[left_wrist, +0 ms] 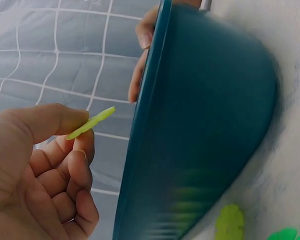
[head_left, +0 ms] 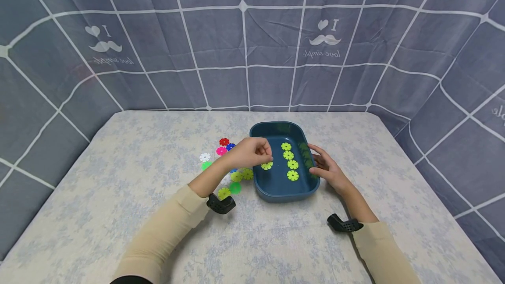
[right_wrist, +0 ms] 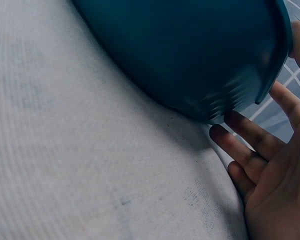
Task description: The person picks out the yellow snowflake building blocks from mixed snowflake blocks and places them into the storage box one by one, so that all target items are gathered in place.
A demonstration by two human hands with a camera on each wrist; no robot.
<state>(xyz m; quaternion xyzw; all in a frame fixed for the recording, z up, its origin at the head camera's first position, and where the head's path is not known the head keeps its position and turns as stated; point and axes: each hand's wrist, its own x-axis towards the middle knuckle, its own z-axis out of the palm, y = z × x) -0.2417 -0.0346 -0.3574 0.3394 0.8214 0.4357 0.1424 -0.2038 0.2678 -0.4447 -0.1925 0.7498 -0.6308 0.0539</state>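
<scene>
Between thumb and forefinger, my left hand (head_left: 249,152) pinches a yellow-green notched plastic disc (left_wrist: 92,122) edge-on, above the near-left part of a dark blue tub (head_left: 276,189). Its other fingers are curled toward the palm. Inside the tub, several matching yellow-green discs (head_left: 293,165) lie in a line along the floor. My right hand (head_left: 330,173) holds the tub's right side, thumb over the rim and other fingers along the outer wall (right_wrist: 190,55). Left of the tub, a loose group of discs lies on the table, including a red disc (head_left: 224,142) and a white disc (head_left: 204,157).
The table (head_left: 276,240) has a pale, blue-mottled cloth. Pink, blue and green discs (head_left: 235,188) lie among the group, some partly hidden behind my left forearm. A grey curtain (head_left: 272,38) with white lines hangs behind the table and along its sides.
</scene>
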